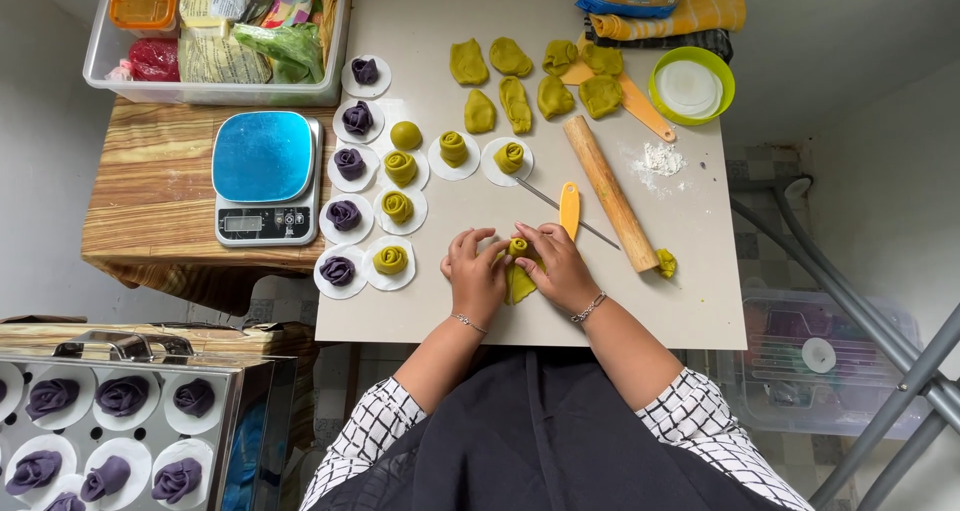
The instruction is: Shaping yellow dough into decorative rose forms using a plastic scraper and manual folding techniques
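The left hand (476, 274) and right hand (557, 266) sit close together on the pale work board (700, 311), fingers curled and pinching a green dough roll (518, 248) between them, its flat tail lying below. Just beyond lie a yellow-handled knife (569, 209) and a wooden rolling pin (609, 192). Finished green and purple dough roses (391, 260) rest on paper rounds to the left, beside a blue kitchen scale (265, 176).

Both hands (518, 271) on green dough roll (518, 249), rolling pin (609, 193) beside.
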